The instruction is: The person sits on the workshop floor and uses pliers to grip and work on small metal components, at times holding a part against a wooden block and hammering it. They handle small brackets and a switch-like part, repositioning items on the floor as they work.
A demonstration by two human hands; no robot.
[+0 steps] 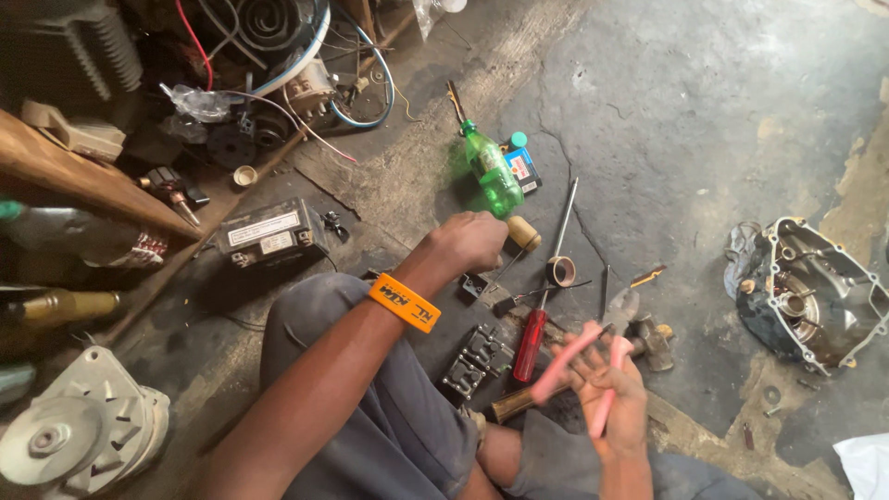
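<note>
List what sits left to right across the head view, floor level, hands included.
Grey alternator housing → black box with a label → left hand on a wooden-handled tool → red-handled screwdriver → right hand holding pink-handled pliers → metal engine cover.

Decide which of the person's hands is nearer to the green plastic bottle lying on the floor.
The left. The left hand is closed around a wooden-handled tool just below the green bottle. The right hand holds pink-handled pliers much farther from it, lower right.
</note>
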